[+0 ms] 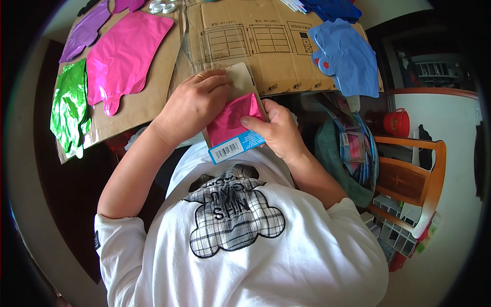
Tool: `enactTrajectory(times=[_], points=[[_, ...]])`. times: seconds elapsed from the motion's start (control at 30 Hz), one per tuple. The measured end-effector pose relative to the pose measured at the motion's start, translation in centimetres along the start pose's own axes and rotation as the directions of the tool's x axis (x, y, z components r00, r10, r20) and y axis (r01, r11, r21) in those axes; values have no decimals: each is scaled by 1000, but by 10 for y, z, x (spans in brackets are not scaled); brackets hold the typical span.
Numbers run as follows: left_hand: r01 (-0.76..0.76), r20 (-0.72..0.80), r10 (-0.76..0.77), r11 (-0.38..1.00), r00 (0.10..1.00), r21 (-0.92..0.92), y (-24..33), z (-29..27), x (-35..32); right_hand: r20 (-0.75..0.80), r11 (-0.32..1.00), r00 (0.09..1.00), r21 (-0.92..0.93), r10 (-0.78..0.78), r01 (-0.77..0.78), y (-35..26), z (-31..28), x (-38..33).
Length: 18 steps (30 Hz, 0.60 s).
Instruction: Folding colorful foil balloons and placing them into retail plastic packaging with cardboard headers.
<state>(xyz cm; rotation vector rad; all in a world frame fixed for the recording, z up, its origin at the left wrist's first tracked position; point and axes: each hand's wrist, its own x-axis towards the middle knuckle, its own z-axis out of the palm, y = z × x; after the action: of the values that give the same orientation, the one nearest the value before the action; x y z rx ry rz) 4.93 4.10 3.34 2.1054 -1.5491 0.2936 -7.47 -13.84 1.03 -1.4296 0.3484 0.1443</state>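
Observation:
In front of my chest is a flat cardboard-backed packet (240,82) with a blue barcoded strip (243,144) along its near end. A folded pink foil balloon (232,118) lies against its front. My left hand (197,105) lies over the packet's far left side, fingers bent onto it; their tips are partly hidden. My right hand (281,128) grips the right edge, thumb pressed on the pink foil and fingers behind.
A cardboard sheet (215,25) covers the table. Flat foil balloons in pink (125,56), green (70,105), purple (88,31) and blue (350,56) lie on it. White rolls (162,7) sit at the back. To my right, several packets (353,146) stand by a wooden chair (409,174).

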Motion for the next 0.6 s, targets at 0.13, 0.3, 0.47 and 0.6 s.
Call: enactTrajectory(times=[0.13, 0.3, 0.47, 0.6], points=[[30, -28, -31, 999, 999, -42, -2, 2, -2, 5, 999, 1000, 47, 13, -14, 1, 2, 0], [102, -48, -106, 991, 993, -89, 4, 1, -3, 69, 985, 996, 159, 56, -67, -1, 0, 0], [178, -48, -178, 984, 983, -13, 13, 0, -4, -25, 999, 999, 37, -39, 40, 0, 5, -4], [207, -9, -207, 975, 978, 87, 20, 2, -4, -25, 999, 1000, -33, -13, 12, -12, 7, -9]])
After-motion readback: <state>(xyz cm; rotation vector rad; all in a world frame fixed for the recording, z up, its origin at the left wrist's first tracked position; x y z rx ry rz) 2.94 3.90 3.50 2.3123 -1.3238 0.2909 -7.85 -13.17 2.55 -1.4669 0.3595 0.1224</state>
